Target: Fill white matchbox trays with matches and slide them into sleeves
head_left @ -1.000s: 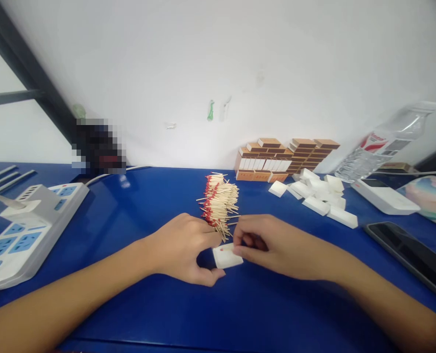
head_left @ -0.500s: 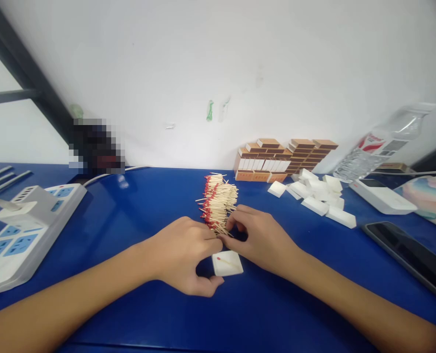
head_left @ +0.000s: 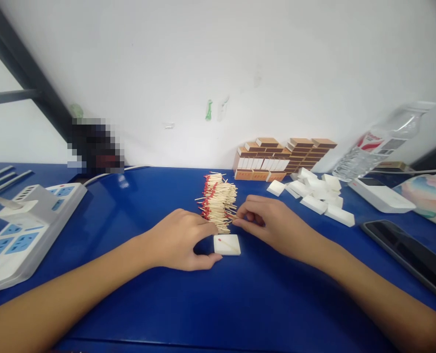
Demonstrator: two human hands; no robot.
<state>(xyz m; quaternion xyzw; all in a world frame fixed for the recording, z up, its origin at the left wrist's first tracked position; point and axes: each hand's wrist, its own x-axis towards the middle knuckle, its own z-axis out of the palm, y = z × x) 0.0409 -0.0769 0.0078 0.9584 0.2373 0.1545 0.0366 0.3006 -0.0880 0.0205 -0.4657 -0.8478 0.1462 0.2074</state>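
Observation:
A white matchbox tray point(head_left: 233, 248) lies on the blue table in front of a long pile of matches point(head_left: 218, 203). One red-headed match rests in it. My left hand point(head_left: 183, 240) curves round the tray's left side, its thumb at the near corner and its fingers at the far one, holding it between them. At the pile's right edge is my right hand point(head_left: 267, 220), thumb and fingers pinched on matches point(head_left: 232, 216) that stick out toward the pile. How many it holds I cannot tell.
Stacked matchboxes point(head_left: 262, 162) stand against the wall, with several loose white trays point(head_left: 315, 189) beside them. Farther right are a plastic bottle point(head_left: 379, 142), a white device point(head_left: 381, 195) and a phone point(head_left: 409, 255). A power strip point(head_left: 30, 230) lies at left.
The tray has moved away from me, up to the near end of the pile, and my left thumb now meets it. My right hand has shifted right and back, to the pile's right side.

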